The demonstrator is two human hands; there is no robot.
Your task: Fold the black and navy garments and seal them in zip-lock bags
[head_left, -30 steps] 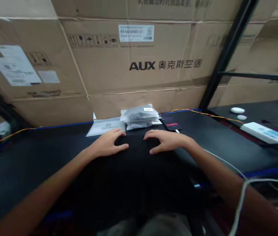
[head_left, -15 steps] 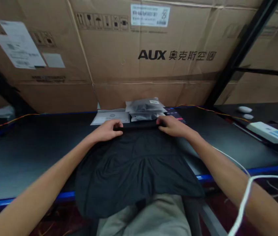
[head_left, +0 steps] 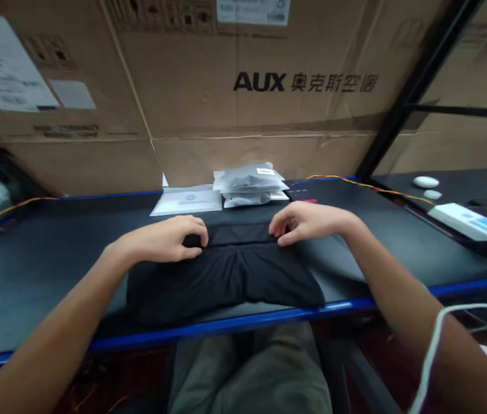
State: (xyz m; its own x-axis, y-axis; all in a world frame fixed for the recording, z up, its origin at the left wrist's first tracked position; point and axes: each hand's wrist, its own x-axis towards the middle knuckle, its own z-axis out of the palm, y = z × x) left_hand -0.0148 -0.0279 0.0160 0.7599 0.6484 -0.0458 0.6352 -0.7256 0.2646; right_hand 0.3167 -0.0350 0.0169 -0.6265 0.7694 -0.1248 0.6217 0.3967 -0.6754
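A pair of black shorts [head_left: 226, 282] lies flattened on the dark tabletop, waistband towards the back and legs towards me. At the left end of the waistband, my left hand [head_left: 178, 237] has its fingers curled down and its thumb close to them, gripping the black cloth. My right hand [head_left: 301, 223] is bent over the waistband's right end, thumb and fingertips on the fabric. Some of its fingertips are tucked under and partly hidden. Just beyond the hands sit several grey plastic packets [head_left: 247, 183] in a stack, with a flat white packet [head_left: 188, 200] beside them.
Behind the table [head_left: 45, 253] stands a large cardboard box [head_left: 209, 109]. A blue edge strip [head_left: 226, 329] runs along the front. To the right are a white box [head_left: 467, 221], a white rounded object [head_left: 425, 182] and a black rack post [head_left: 411, 98]. A white cable [head_left: 435, 339] crosses my right forearm.
The shorts, which hung over the front edge onto my lap, now lie wholly on the table. Both hands have come down slightly with the waistband. The view has shifted a little.
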